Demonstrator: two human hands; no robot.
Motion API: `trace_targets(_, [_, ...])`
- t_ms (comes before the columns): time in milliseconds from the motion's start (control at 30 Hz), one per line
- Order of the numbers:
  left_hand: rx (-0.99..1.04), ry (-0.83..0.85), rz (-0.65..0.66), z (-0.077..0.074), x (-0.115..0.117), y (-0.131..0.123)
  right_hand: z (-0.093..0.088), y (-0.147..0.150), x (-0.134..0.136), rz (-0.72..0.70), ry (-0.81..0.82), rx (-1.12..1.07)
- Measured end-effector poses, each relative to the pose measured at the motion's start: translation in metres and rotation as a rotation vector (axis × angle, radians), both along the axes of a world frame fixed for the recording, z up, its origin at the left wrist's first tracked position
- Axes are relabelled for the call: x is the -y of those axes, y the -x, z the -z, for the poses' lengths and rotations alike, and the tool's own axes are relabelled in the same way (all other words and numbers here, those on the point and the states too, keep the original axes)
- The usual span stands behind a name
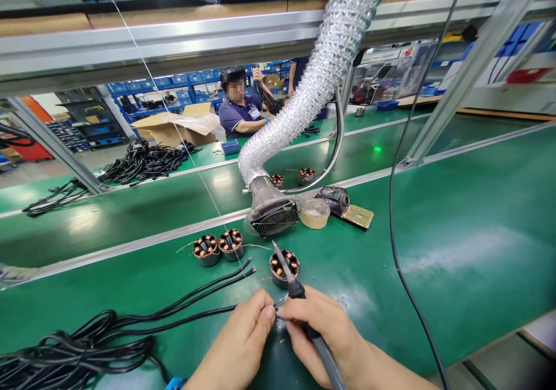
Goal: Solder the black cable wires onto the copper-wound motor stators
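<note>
My right hand (332,335) is wrapped round the grip of a soldering iron (296,290), its metal tip pointing up and away. Behind the iron stands a motor stator (277,269) with copper windings, partly covered by it. My left hand (243,338) pinches the end of a black cable (206,314) that comes in from the left. Thin wire ends show between both hands' fingertips, which nearly touch; exactly which fingers grip them is unclear. Two more stators, one on the left (205,251) and one beside it (231,245), sit further back with loose copper leads.
A bundle of black cables (73,346) lies at left. A fume extractor (273,219) hangs from a silver duct (299,88), beside a round tub (315,213) and a soldering iron stand (334,200). A hanging black cord (393,228) crosses the right. A co-worker (238,109) stands across the bench.
</note>
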State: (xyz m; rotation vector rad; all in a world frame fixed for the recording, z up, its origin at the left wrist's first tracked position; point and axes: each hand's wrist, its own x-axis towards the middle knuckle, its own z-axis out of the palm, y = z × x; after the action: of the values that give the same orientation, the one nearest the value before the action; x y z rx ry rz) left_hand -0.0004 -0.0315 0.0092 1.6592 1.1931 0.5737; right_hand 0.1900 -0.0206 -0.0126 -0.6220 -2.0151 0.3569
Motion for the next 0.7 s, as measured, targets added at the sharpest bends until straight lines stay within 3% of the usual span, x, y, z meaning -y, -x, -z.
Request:
trace_targets(100, [0.107, 0.062, -0.034, 0.007, 0.000, 0.000, 0.001, 0.004, 0.001, 0.024, -0.043, 0.009])
trace_targets(267, [0.418, 0.519, -0.071, 0.015, -0.002, -0.006, 0.002, 0.008, 0.001, 0.071, -0.161, -0.034])
trace_targets(333, [0.513, 0.606, -0.093, 0.015, -0.003, -0.009, 0.004, 0.008, 0.001, 0.090, -0.176, -0.085])
trace_targets(533, [0.619, 0.582, -0.168, 0.013, -0.003, -0.010, 0.012, -0.002, 0.009, 0.153, 0.042, -0.176])
trace_targets(700, [0.605, 0.550, -0.192, 0.016, -0.002, -0.010, 0.014, -0.005, 0.013, -0.005, 0.075, -0.102])
